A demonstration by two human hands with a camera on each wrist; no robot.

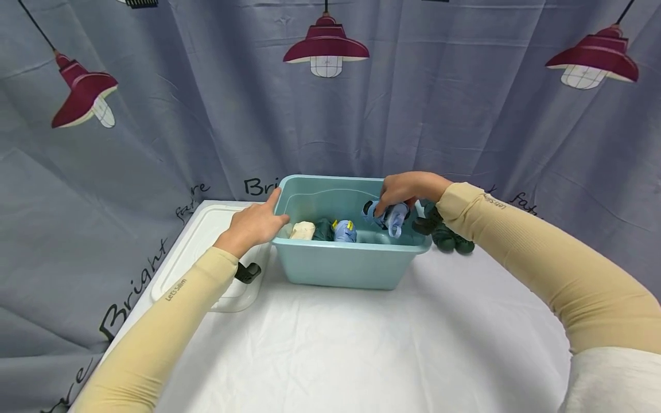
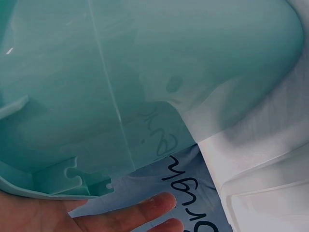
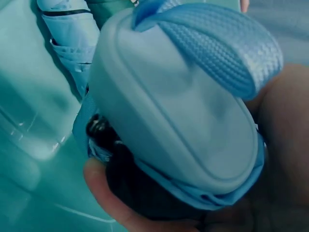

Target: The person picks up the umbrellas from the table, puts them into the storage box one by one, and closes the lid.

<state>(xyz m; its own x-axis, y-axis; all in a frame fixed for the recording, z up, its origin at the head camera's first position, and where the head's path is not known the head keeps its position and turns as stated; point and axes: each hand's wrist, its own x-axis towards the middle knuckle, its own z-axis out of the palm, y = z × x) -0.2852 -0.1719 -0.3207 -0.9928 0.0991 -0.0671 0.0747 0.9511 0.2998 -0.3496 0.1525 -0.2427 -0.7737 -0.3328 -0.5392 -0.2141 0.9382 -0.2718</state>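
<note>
In the head view my right hand grips a light blue folded umbrella inside the right part of a teal plastic bin. The right wrist view shows its pale oval end cap and woven wrist strap, with fingers wrapped around the body. My left hand rests at the bin's left rim, fingers fairly straight along the outside in the left wrist view. Down in the bin's left half lie a cream folded bundle, a dark green one and a blue one with yellow bits.
A white lid lies on the white-covered table, left of the bin. Several dark green rounded bundles sit just right of the bin, partly behind my right forearm. A grey-blue curtain printed with red lamps hangs behind.
</note>
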